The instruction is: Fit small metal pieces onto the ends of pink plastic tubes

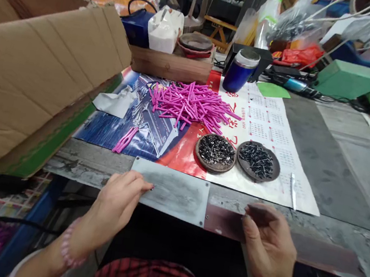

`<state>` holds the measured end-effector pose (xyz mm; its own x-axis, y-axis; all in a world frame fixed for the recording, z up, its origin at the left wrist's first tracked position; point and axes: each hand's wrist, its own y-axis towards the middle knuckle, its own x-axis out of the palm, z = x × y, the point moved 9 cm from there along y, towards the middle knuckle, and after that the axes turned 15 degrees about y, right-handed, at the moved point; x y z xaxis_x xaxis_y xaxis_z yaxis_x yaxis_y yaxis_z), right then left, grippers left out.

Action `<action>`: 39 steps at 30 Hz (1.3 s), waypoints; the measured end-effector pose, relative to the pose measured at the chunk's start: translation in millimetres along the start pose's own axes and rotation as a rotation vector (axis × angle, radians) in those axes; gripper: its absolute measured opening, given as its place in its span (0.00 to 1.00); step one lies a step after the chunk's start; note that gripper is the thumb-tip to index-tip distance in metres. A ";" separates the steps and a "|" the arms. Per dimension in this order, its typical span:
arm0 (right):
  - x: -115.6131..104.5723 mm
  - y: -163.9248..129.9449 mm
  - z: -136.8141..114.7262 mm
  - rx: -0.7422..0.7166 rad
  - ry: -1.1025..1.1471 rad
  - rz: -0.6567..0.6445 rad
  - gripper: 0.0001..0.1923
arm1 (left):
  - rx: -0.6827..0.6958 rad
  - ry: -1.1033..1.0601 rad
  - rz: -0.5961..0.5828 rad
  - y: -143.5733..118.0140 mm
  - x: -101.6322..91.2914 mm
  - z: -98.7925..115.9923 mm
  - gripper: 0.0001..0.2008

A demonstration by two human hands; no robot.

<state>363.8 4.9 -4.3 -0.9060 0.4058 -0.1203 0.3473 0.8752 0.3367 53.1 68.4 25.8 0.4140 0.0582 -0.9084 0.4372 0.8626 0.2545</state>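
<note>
A flat grey rectangular metal plate lies on the table's near edge, long axis left to right. The left hand pinches something tiny at the plate's left side; the right hand, fingers loosely curled and holding nothing, rests right of it. Behind the plate sit two round dishes of dark screws and a pile of pink plastic sticks; a brown cardboard box crowds the left.

Left hand touching metal plate; 2 screw dishes beside pink sticks.

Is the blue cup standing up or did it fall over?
Standing up. The blue cup sits upright behind the pink sticks, silver lid on top.
</note>
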 end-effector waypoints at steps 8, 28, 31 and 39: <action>19.2 -2.1 -13.9 -0.241 -0.157 -0.050 0.03 | 0.307 0.135 -0.264 45.6 55.5 85.2 0.17; 79.9 -32.4 -49.5 -0.093 0.097 -0.382 0.06 | -0.123 -0.425 -0.041 13.3 42.7 61.7 0.11; 97.5 -36.4 -48.9 -0.010 0.104 -0.447 0.05 | -0.303 -0.688 -0.061 -4.7 44.5 53.1 0.08; 109.2 -33.7 -48.0 0.039 0.126 -0.414 0.06 | -0.424 -1.023 -0.067 -23.3 53.5 68.5 0.06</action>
<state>241.5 7.1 16.1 -0.9924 -0.0146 -0.1220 -0.0448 0.9676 0.2485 119.8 17.0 -6.0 0.9490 -0.2690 -0.1643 0.2559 0.9619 -0.0967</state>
